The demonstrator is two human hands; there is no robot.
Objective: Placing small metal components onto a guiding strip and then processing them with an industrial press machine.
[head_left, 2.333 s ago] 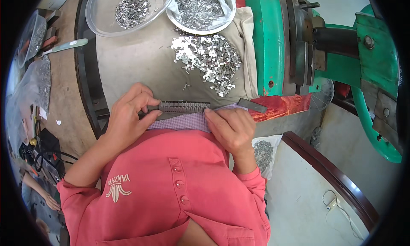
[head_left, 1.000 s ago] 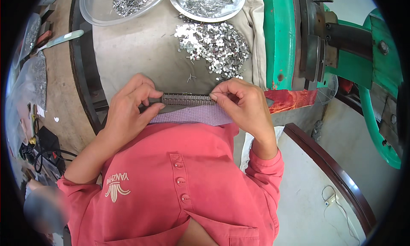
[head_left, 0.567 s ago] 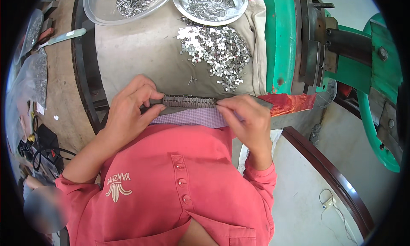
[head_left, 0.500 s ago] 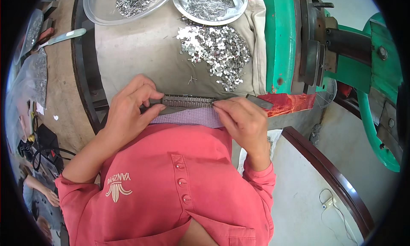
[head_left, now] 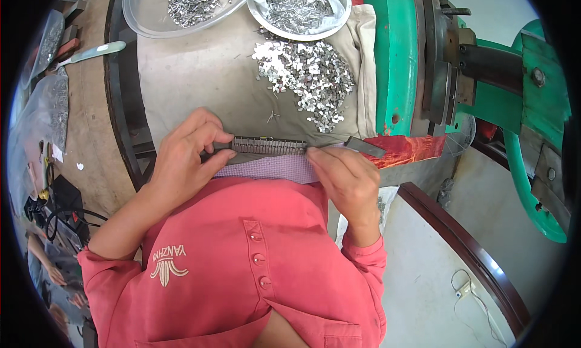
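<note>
Head view: both hands on one skinny slotted bar

So I'm standing here looking down over this, and the slotted metal bar (head_left: 269, 145) is lying left to right at the near edge of the cloth-covered table, right in front of the person's pink-red shirt (head_left: 218, 227). The left hand (head_left: 187, 145) has its grip clamped on the left end, thumb on the near side and fingers on the far side. The right hand (head_left: 345, 175) has thumb and fingertips bunched together at the right end, touching it. Can't tell if that grip is pinching the bar itself or some tiny bit, the fingers cover it.

Purple checked cloth (head_left: 278, 168) pokes out just nearer than the bar. Just right of the right hand there's a flat dark metal piece (head_left: 366, 147), by the red patterned table edge (head_left: 420, 146).

Farther off, on the beige cloth (head_left: 187, 76), sits a loose pile of shiny metal flakes (head_left: 302, 76). Beyond that there's a white bowl (head_left: 296, 36) of thin metal bits, and a clear plastic tub (head_left: 145, 9) with more small pieces to its left. Big green machine (head_left: 393, 64) on the right. Way over left, near side, you can see another person's hand (head_left: 56, 276).
</note>
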